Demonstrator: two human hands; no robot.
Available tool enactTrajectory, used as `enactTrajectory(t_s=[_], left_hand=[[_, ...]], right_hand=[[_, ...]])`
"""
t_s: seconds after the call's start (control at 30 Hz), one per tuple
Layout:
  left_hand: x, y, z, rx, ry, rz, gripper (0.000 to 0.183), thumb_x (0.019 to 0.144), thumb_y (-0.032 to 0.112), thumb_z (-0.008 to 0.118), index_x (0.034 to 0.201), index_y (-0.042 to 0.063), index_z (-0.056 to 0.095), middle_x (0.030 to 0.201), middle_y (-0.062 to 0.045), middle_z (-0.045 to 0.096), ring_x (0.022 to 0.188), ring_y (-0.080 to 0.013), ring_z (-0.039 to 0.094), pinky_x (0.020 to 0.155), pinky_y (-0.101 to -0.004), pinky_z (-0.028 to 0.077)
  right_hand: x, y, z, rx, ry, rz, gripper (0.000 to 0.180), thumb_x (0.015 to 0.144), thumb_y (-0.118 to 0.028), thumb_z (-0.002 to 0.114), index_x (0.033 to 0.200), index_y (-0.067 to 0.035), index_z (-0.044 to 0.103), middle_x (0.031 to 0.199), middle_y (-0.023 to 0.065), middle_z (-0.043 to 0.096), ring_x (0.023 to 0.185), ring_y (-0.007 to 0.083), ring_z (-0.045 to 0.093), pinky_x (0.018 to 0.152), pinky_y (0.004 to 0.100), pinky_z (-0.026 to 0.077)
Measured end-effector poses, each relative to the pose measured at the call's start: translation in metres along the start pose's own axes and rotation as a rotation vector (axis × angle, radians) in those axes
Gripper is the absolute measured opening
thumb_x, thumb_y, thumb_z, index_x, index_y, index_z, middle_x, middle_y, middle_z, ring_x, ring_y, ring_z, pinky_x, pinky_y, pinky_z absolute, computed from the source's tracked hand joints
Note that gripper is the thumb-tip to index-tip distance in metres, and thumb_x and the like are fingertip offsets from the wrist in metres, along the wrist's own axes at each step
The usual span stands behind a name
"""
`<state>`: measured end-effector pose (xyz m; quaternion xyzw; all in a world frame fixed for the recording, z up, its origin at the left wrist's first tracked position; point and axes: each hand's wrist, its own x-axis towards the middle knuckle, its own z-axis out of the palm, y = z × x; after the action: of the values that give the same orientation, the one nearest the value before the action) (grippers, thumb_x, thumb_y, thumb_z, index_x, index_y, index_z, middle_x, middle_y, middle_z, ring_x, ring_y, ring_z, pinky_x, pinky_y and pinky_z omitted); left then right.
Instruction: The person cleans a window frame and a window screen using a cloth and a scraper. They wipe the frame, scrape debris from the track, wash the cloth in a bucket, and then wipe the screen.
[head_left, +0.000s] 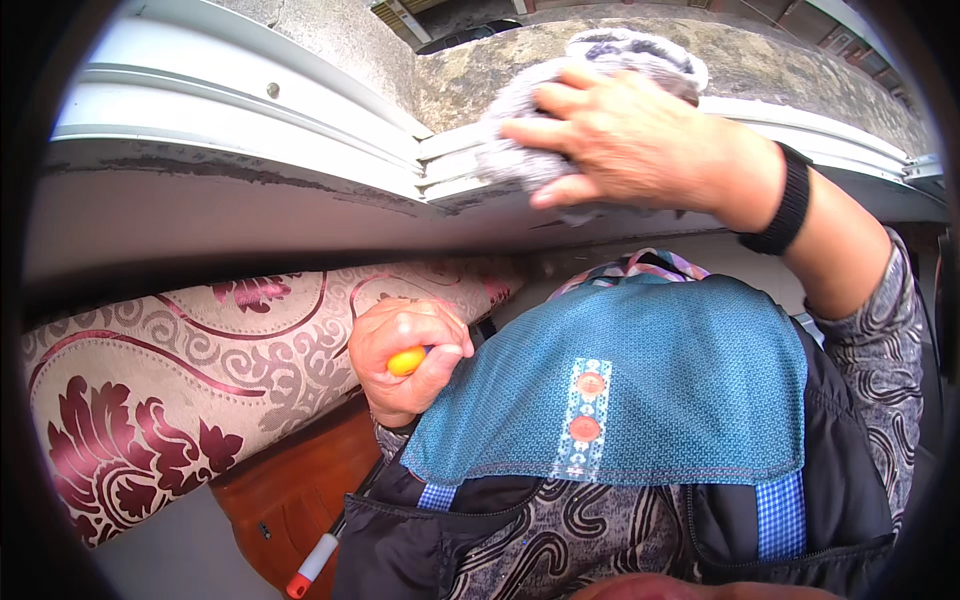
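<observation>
My right hand (607, 142) is spread over a grey, fluffy cloth (517, 97) and presses it onto the white window track (450, 154). The hand is a little blurred, and a black band circles the wrist. Part of the cloth spills over the outer side of the frame, and another part hangs down the inner wall. Close to my body, my left hand (409, 360) is closed in a fist around a tool with a yellow-ended handle (406, 361). The rest of that tool is hidden by the fingers and the teal apron (637, 375).
Left of me stands a padded seat with a maroon floral pattern (187, 375), beside reddish-brown wood (300, 472). A grey-and-red handle (311, 566) sticks out near my lap. Outside the window is a weathered concrete ledge (780, 67). Dark marks run along the wall (187, 165) below the frame.
</observation>
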<state>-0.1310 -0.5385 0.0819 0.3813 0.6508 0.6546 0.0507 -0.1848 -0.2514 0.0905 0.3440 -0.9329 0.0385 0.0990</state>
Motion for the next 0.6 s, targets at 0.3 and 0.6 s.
enactTrajectory(t_s=[0.3, 0.6], left_hand=[[0.001, 0.001, -0.006, 0.051, -0.028, 0.036, 0.007, 0.076, -0.003, 0.064, 0.077, -0.001, 0.057, 0.062, -0.012, 0.061, 0.053, -0.0216, 0.062, 0.053, -0.0297, 0.050], [0.033, -0.003, 0.010, -0.052, -0.082, 0.025, 0.007, 0.073, -0.006, 0.059, 0.074, 0.000, 0.056, 0.059, -0.011, 0.057, 0.048, -0.0187, 0.056, 0.047, -0.0283, 0.045]], right_hand=[[-0.192, 0.097, -0.047, -0.114, -0.093, 0.369, 0.081, 0.083, -0.068, 0.053, 0.129, -0.001, 0.052, 0.122, 0.0220, 0.053, 0.108, 0.0404, 0.054, 0.089, 0.0454, 0.046], [-0.174, 0.063, -0.052, -0.271, 0.550, 0.452, 0.038, 0.089, -0.012, 0.059, 0.125, -0.003, 0.056, 0.125, 0.0166, 0.056, 0.116, 0.0345, 0.053, 0.103, 0.0409, 0.041]])
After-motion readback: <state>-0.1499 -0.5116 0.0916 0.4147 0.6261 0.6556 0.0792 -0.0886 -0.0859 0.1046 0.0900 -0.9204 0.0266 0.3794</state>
